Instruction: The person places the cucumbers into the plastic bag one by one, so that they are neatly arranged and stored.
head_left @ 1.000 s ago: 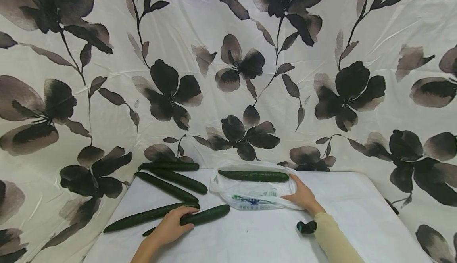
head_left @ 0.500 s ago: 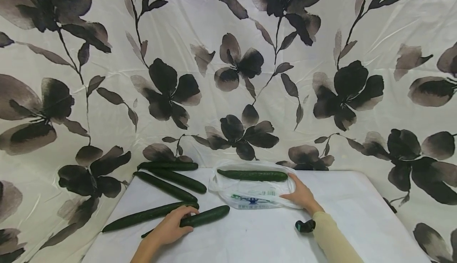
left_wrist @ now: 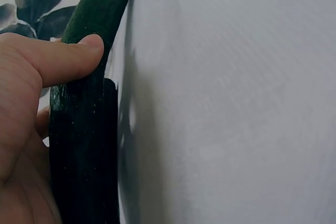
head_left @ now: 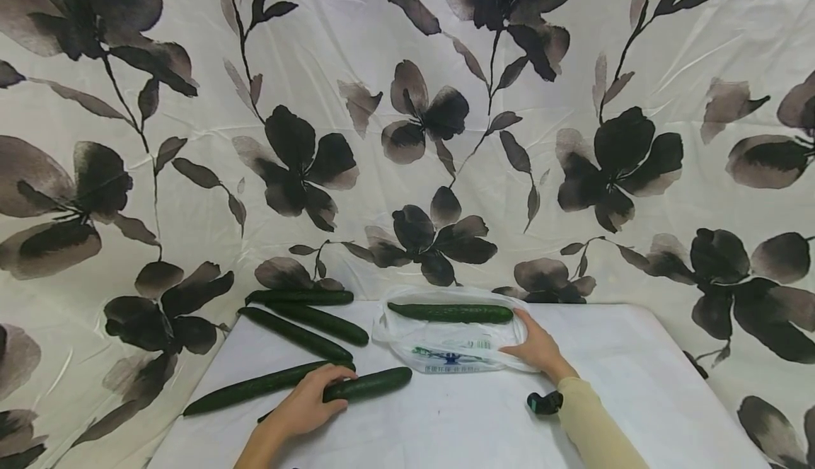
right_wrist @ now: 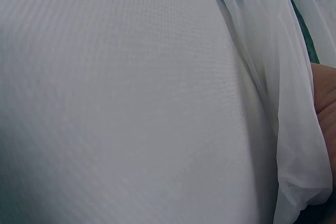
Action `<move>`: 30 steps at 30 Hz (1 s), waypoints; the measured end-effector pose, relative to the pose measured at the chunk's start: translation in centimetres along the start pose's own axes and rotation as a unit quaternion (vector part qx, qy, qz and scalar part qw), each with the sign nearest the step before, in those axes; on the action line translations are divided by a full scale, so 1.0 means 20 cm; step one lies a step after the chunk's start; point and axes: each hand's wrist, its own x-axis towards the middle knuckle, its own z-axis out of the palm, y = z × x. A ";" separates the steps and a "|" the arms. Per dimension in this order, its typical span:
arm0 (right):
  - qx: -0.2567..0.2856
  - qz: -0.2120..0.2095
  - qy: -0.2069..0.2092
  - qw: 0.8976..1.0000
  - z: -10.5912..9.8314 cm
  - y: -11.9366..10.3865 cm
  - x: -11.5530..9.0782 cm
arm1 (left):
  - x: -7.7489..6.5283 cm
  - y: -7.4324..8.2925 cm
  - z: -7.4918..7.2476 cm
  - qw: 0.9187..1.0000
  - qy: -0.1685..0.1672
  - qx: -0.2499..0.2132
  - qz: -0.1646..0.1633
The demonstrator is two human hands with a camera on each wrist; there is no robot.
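Observation:
In the head view my left hand [head_left: 308, 402] grips a dark green cucumber [head_left: 376, 384] near the front of the table. The left wrist view shows the thumb laid across that cucumber [left_wrist: 86, 129], close above the white surface. My right hand [head_left: 538, 345] is at the right side of a white plastic bag [head_left: 458, 359], thumb and fingers spread at its mouth. One cucumber [head_left: 452, 313] lies in the bag, its right end close to the right fingers. In the right wrist view, the bag's film [right_wrist: 296, 145] hangs beside the hand [right_wrist: 325, 98]; its fingertips are hidden.
Several more cucumbers lie on the left of the white-covered table [head_left: 471, 426], including one cucumber [head_left: 255, 388] just behind the left hand and another [head_left: 299, 334] farther back. A black device [head_left: 545, 403] sits at the right wrist. A floral cloth [head_left: 407, 136] hangs behind.
My left hand and the cucumber in it have shifted very slightly to the right. The right hand and the bag stay where they were.

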 end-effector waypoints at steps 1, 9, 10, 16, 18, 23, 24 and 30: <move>-0.001 -0.005 0.002 1.000 0.00 0.00 0.00 | 0.01 0.01 0.00 1.000 0.003 0.001 0.002; -0.009 -0.019 0.007 1.000 -0.01 0.00 0.02 | 0.04 0.05 -0.01 1.000 0.007 0.003 0.000; -0.010 -0.018 0.007 1.000 -0.01 0.00 0.01 | 0.05 0.05 -0.01 1.000 0.006 0.001 -0.002; -0.008 -0.012 0.007 1.000 -0.01 0.00 -0.01 | 0.06 0.11 0.00 1.000 0.022 -0.010 -0.004; -0.008 -0.011 0.007 1.000 -0.01 0.00 0.00 | 0.07 0.13 -0.01 0.999 0.032 -0.011 -0.003; -0.014 -0.009 0.002 1.000 -0.02 0.00 0.00 | 0.12 0.16 0.00 0.999 0.051 -0.016 0.001; -0.014 -0.009 0.002 1.000 -0.02 0.00 0.00 | 0.14 0.16 0.00 0.998 0.055 -0.015 0.004; -0.006 -0.001 0.006 1.000 -0.01 0.00 -0.02 | 0.21 0.20 0.02 0.996 0.081 0.016 0.038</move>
